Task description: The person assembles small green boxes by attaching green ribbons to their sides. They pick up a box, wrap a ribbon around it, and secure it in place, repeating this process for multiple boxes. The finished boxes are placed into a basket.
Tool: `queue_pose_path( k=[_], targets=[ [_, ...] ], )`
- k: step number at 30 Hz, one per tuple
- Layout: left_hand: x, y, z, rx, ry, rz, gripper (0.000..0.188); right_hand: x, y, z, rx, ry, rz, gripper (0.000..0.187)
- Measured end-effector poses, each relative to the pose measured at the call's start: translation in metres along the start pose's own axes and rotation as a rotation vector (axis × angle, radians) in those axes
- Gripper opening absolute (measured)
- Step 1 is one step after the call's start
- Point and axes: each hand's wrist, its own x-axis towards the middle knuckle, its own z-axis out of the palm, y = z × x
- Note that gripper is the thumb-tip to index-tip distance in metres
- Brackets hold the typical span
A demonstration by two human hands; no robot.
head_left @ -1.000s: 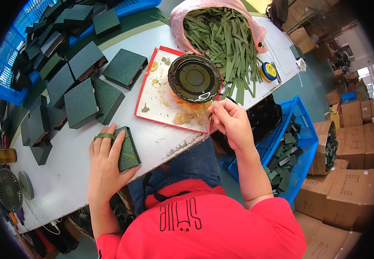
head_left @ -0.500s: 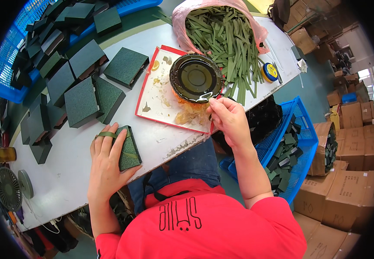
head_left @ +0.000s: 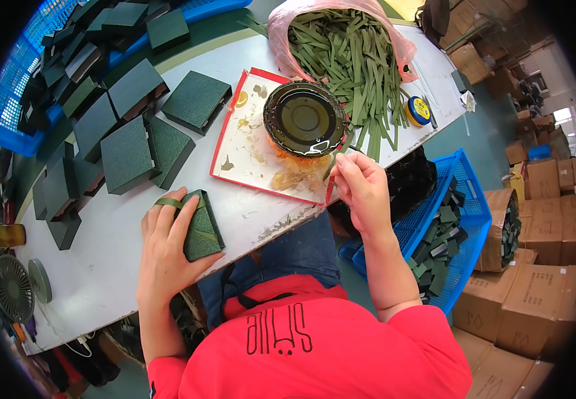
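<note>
box [head_left: 208, 221] partly hid under left hand [head_left: 168, 239], any item in right hand [head_left: 366, 191] was too small to tell, bag [head_left: 279, 41] ran off top

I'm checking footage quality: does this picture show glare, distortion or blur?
Head view: white glare on the dark bowl, washed-out window; head view: the far edge of the white table curves, corners black; head view: left hand and green box reasonably sharp.

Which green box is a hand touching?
The green box by the near edge of the table, under the left hand. No hand touches the other boxes.
</note>
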Motion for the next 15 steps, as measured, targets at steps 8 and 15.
queue_pose_path(
  k=[8, 15],
  targets=[
    [0.001, 0.001, 0.003, -0.035, -0.005, 0.008, 0.091, 0.012, 0.003, -0.002, 0.011, -0.037, 0.069, 0.024],
    [-0.001, -0.001, 0.000, -0.072, 0.044, 0.033, 0.094, -0.003, -0.002, -0.004, 0.037, -0.040, 0.076, 0.023]
  ],
)
